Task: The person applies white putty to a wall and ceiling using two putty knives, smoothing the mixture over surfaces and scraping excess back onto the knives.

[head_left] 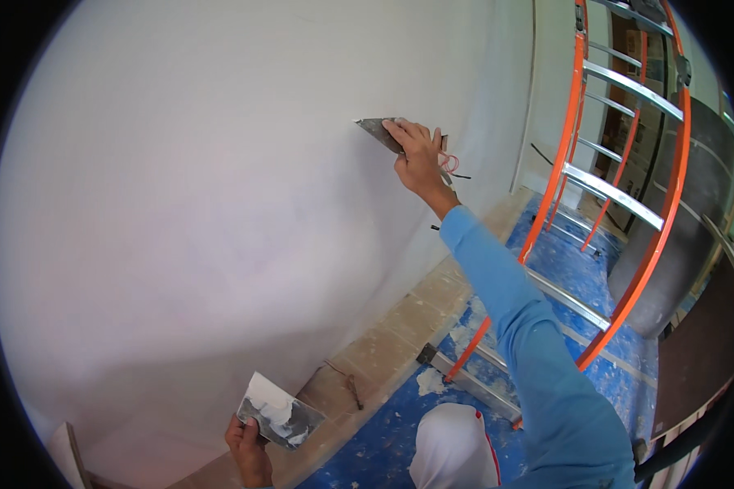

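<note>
- The right hand (420, 159) has its grip clenched on a putty knife (378, 130), blade pressed against the white wall (179, 204), far and high.
- The left hand (247, 452) grasps a filler-smeared plaster board (280, 412), low and near.
- Judgement: keep the blade shallow with even pressure, and feather the edges.
- An orange ladder (628, 204) stands right, on blue floor sheeting (400, 432).
</note>
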`<state>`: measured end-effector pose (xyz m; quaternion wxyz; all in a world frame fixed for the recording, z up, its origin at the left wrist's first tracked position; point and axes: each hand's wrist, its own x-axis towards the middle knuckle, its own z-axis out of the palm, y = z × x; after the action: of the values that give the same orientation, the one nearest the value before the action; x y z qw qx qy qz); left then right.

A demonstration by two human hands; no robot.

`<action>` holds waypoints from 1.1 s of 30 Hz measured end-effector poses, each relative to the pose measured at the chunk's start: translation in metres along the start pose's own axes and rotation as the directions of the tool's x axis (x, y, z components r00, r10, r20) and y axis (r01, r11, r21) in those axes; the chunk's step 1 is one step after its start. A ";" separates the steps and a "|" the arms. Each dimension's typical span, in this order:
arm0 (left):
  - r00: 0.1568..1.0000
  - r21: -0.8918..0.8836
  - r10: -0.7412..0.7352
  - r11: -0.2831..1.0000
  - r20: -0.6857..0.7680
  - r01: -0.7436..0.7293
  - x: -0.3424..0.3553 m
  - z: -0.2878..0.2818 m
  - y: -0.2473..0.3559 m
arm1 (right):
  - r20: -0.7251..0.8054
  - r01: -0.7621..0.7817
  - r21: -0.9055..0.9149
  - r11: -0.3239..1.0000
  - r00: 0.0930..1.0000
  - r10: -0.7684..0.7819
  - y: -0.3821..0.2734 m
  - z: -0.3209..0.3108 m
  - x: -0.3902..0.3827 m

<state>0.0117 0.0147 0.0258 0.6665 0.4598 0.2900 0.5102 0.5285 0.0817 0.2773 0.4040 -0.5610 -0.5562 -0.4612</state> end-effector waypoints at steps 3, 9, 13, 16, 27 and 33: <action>0.999 0.028 -0.013 0.999 -0.042 0.015 -0.001 0.004 0.002 | -0.024 0.009 -0.036 0.999 1.000 -0.009 0.004 0.003 0.010; 0.999 -0.086 -0.042 0.995 0.002 0.042 0.000 -0.008 -0.002 | -0.051 0.003 0.158 0.987 0.999 0.005 -0.007 -0.011 -0.003; 0.989 -0.330 -0.150 0.934 -0.014 0.137 0.000 0.018 0.004 | 0.312 0.067 0.437 0.897 0.924 -0.221 -0.066 -0.036 -0.073; 0.942 -0.567 -0.335 0.778 -0.009 0.271 0.010 0.046 -0.014 | 0.423 0.124 0.690 0.713 0.731 -0.536 -0.133 -0.066 -0.123; 0.988 -0.380 -0.135 0.912 0.077 0.154 -0.015 0.068 -0.007 | 0.630 -0.298 0.741 0.602 0.621 -0.468 -0.233 -0.107 -0.196; 0.998 -0.272 0.008 0.962 0.055 0.008 -0.011 0.056 -0.002 | 0.863 -0.354 0.437 0.827 0.423 -0.275 -0.196 -0.096 -0.229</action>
<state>0.0575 -0.0137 0.0459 0.7312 0.3780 0.1983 0.5321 0.3365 -0.0577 0.0679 0.1972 -0.5866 -0.7778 0.1094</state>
